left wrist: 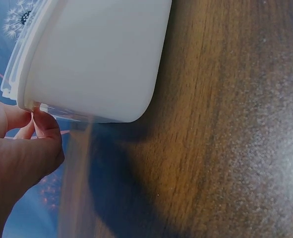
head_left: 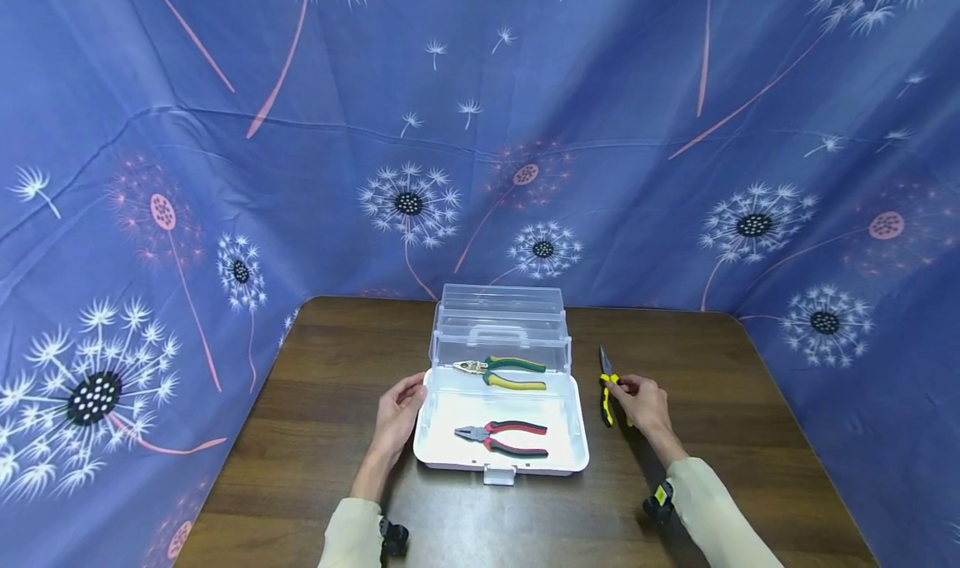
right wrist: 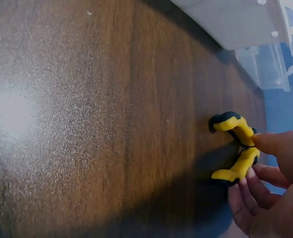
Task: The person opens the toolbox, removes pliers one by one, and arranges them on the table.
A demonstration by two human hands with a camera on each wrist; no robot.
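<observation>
A white plastic toolbox (head_left: 435,439) stands on the table with its clear lid (head_left: 501,301) raised at the back. Inside it lie pliers with green and yellow handles (head_left: 517,362) and, nearer the front, pliers with red and black handles (head_left: 517,426). My left hand (head_left: 400,414) pinches the box's left rim, thumb and fingertips meeting there in the left wrist view. To the right of the box, my right hand (head_left: 643,401) holds long-nose pliers (right wrist: 243,131) with yellow and black handles near their pivot. Their jaws point away toward the back; the handles are spread.
The brown wooden table (head_left: 322,360) extends on both sides of the box. A blue curtain with dandelion print (head_left: 480,201) hangs behind the table and along both sides. The box's front latch (head_left: 498,475) hangs down at its near edge.
</observation>
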